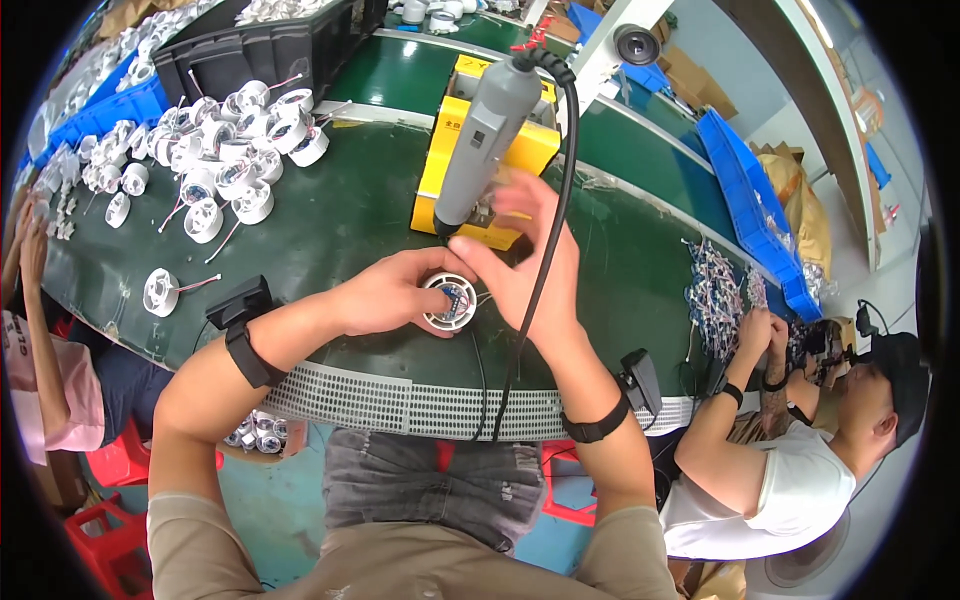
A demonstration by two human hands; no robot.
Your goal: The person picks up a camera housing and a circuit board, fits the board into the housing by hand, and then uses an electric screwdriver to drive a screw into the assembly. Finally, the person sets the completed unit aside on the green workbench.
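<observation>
My left hand [398, 292] is closed on a round white housing [463, 322] just above the green bench, its thumb resting on the small blue circuit board [453, 298] inside. To its right, my right hand [535, 262] is raised with thumb and fingers apart; the fingers are slightly blurred. Close to those fingers hangs a grey electric screwdriver [485, 135], tip down, and I see no grip on it. Behind it stands a yellow box-shaped device [440, 165], partly hidden by the screwdriver and my hand. Thin wires come out of the housing's right side.
Many white round housings [235, 175] with wires lie heaped at left, before a black crate [290, 50]. One housing [161, 292] lies apart. A black cable [568, 170] hangs beside my right hand. At right are wired boards [712, 300], a blue tray [745, 190] and a co-worker [790, 480].
</observation>
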